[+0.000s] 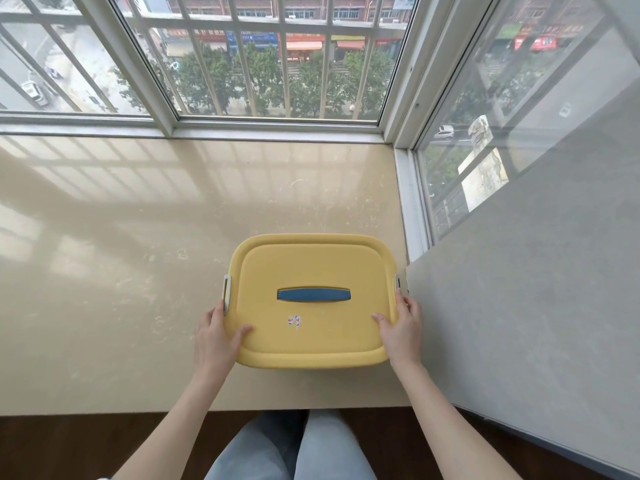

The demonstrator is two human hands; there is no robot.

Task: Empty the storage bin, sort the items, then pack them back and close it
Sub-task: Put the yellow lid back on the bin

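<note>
Curling over the lid (311,261) edges, thumbs on top, the left hand (216,332) and right hand (401,327) grip the closed storage bin (313,360) beside its side latches (227,292), likely placed to unclip them; the bin sits near-right on the ledge (138,271)

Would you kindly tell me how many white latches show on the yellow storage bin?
2. The left latch is on the left edge of the storage bin, by the left hand; the right latch is on its right edge, above the right hand. More may be hidden.
</note>
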